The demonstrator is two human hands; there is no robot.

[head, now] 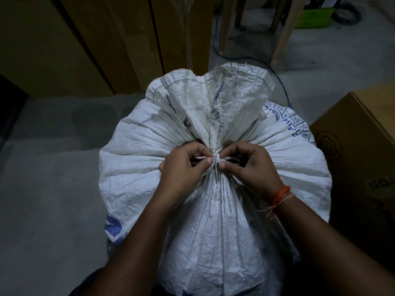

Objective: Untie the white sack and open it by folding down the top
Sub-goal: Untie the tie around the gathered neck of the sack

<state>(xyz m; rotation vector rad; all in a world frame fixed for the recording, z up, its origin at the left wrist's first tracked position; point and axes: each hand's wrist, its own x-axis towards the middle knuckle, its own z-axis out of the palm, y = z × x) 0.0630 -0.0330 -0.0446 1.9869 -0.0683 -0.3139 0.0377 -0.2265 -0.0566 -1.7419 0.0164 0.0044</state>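
Observation:
A full white woven sack [213,227] with blue print stands upright in front of me. Its neck is gathered tight, and the top [213,95] fans out above with two metal eyelets. A thin white tie [218,159] binds the neck in a knot. My left hand [183,167] pinches one strand of the tie left of the knot. My right hand [250,165] pinches the tie right at the knot, with a loop running under its fingers. An orange thread band sits on my right wrist.
Tall brown cardboard panels [85,50] lean along the back left. A closed cardboard box [354,167] stands close on the right. Pale plastic chair legs [282,30] and a blue cable [280,82] are behind the sack. The grey floor [49,189] spreads to the left.

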